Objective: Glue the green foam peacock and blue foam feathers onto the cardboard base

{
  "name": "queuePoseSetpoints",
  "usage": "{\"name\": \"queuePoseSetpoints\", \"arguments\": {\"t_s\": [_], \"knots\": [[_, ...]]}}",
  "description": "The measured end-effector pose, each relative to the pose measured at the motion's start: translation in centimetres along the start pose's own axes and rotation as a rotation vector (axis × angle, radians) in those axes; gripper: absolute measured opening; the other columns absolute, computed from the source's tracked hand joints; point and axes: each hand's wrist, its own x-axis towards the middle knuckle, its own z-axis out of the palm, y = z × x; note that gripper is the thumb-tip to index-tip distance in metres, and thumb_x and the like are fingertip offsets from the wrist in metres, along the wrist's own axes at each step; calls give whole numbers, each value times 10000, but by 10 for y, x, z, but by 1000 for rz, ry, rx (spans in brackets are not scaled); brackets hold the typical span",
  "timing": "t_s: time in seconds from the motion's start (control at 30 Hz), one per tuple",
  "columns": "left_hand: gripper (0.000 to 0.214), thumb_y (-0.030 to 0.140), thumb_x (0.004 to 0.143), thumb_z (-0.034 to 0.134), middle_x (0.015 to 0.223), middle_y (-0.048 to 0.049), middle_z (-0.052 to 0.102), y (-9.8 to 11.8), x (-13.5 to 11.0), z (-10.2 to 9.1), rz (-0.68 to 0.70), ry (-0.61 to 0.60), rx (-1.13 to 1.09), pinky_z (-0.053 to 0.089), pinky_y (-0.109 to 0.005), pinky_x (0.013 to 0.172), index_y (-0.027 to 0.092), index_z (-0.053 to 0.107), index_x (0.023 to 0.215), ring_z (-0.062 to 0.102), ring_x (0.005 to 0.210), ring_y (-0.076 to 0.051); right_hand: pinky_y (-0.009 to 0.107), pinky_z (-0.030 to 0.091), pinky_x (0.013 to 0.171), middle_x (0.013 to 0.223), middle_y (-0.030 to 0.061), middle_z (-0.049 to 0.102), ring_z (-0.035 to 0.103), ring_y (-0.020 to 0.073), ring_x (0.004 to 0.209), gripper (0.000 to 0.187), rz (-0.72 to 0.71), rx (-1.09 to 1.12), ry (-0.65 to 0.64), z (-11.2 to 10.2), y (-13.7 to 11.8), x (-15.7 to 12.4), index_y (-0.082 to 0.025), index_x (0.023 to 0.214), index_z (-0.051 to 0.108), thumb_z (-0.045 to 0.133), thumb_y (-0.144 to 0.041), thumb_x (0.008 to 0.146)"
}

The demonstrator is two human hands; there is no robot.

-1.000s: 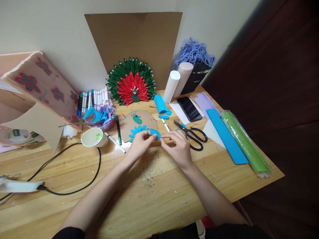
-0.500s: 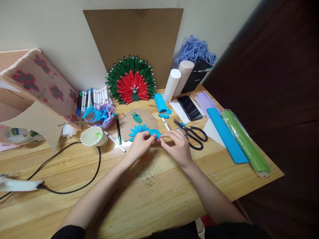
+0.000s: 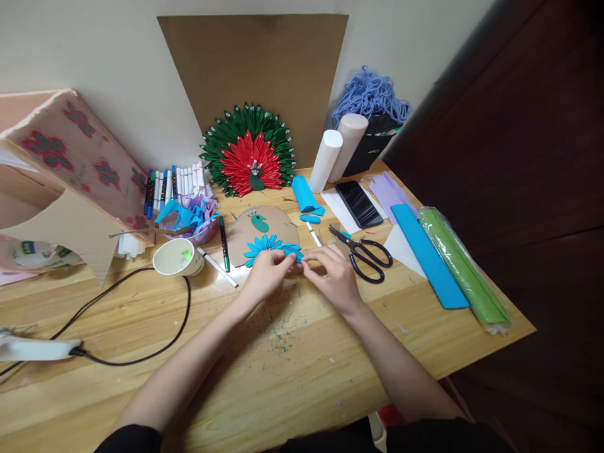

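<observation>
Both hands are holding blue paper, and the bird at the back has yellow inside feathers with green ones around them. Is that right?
Not yellow: the head view shows the inside feathers are red. The green ones are around them, and the left hand and right hand hold blue paper.

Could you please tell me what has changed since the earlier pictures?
No clear change: only the view has shifted slightly, and nothing was visibly taken or let go. The left hand and the right hand still pinch blue paper. The scissors, the phone and the cardboard disc stayed in place.
</observation>
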Motion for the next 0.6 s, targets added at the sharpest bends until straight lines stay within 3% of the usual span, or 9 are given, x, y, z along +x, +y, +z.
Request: {"name": "queuePoseSetpoints", "arguments": {"t_s": [0.37,0.6], "knots": [[290,379,756,551,734,-97,717,-4,1,3,-21,-1,-66,517,-309,672,121,634,653,663,678,-190,338,474,772,793,28,656,579,194,815,115,0,9,-14,1,3,0,-217,797,613,564,-114,777],[299,397,755,551,688,-67,700,-2,-3,1,29,56,93,497,-282,610,141,601,608,650,676,-198,337,470,764,770,19,647,575,191,796,116,20,46,-16,2,4,0,-219,761,593,567,-105,765]]}}
